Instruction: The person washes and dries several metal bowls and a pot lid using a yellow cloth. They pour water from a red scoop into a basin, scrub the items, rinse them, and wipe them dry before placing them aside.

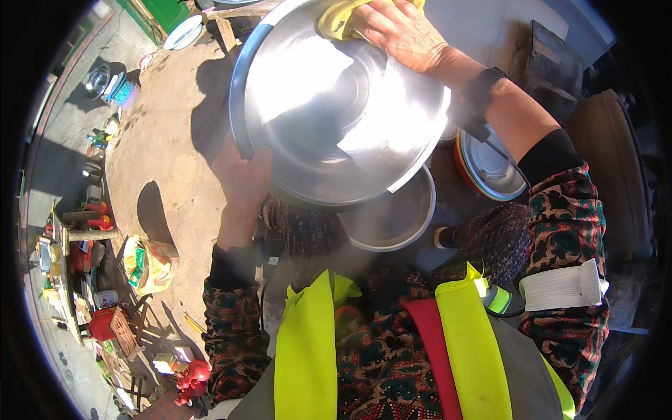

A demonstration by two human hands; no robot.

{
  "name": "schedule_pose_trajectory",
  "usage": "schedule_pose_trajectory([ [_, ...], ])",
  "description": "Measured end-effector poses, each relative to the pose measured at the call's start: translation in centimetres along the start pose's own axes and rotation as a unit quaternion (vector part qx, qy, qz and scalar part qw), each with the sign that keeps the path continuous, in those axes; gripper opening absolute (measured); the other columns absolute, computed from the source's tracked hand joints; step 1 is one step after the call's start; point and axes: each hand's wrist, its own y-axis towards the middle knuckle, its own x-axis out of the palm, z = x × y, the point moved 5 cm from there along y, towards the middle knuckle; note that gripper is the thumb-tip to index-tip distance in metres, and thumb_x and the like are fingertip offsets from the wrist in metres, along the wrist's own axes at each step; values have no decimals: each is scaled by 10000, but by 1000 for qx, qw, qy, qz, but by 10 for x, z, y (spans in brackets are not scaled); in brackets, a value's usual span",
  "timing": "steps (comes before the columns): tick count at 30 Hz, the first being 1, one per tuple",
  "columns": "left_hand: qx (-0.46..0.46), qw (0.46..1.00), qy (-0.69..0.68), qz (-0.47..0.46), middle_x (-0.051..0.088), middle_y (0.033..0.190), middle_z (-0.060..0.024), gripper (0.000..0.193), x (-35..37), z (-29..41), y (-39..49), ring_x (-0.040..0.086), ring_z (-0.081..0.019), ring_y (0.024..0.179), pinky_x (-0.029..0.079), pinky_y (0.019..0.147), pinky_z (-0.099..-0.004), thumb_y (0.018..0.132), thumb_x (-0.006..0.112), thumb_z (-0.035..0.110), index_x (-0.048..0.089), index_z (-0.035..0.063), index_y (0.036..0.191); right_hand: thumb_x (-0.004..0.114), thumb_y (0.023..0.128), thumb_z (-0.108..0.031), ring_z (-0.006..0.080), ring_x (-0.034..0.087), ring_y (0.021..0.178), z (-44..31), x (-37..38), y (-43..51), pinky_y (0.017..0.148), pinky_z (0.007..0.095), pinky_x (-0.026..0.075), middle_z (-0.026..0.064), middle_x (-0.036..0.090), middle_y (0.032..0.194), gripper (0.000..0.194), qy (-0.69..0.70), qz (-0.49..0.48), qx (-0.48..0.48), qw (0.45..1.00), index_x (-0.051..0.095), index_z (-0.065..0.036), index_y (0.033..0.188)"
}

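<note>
A large, shiny stainless steel basin (315,131) is tilted in front of me, its hollow side facing up at the camera. My left hand (242,176) grips its lower left rim, thumb on the inside edge. At the upper rim, my right hand (394,31) presses a yellow cloth (336,21) against the metal; part of the cloth is hidden beneath the fingers. Below the steel basin, between my knees, stands a round pale-rimmed pan (404,226), partly covered by it. Strong sunlight glares off the steel, so some of its surface is washed out.
Stacked basins (493,163) stand on the ground at the right, near a large brown container (604,168). A plastic bag (147,265) sits on the concrete at the left. Further left, a low table (65,273) holds assorted goods. A white basin (184,32) lies at the upper left.
</note>
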Motion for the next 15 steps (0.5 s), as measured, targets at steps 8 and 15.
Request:
schedule_pose_trajectory([
  [8, 3, 1000, 24, -16, 676, 800, -101, 286, 18, 9, 1, 618, -130, 685, 499, 663, -267, 730, 581, 22, 621, -16, 1011, 642, 731, -130, 348, 624, 920, -210, 19, -54, 788, 410, 508, 195, 626, 998, 267, 458, -473, 209, 723, 699, -19, 967],
  [15, -56, 993, 90, -54, 681, 822, -110, 328, 25, 14, 9, 633, -171, 690, 504, 679, -287, 728, 566, 3, 614, -10, 1052, 549, 664, -1, 400, 579, 861, -141, -6, 83, 769, 412, 489, 211, 591, 926, 282, 657, 212, 401, 601, 629, -8, 934],
])
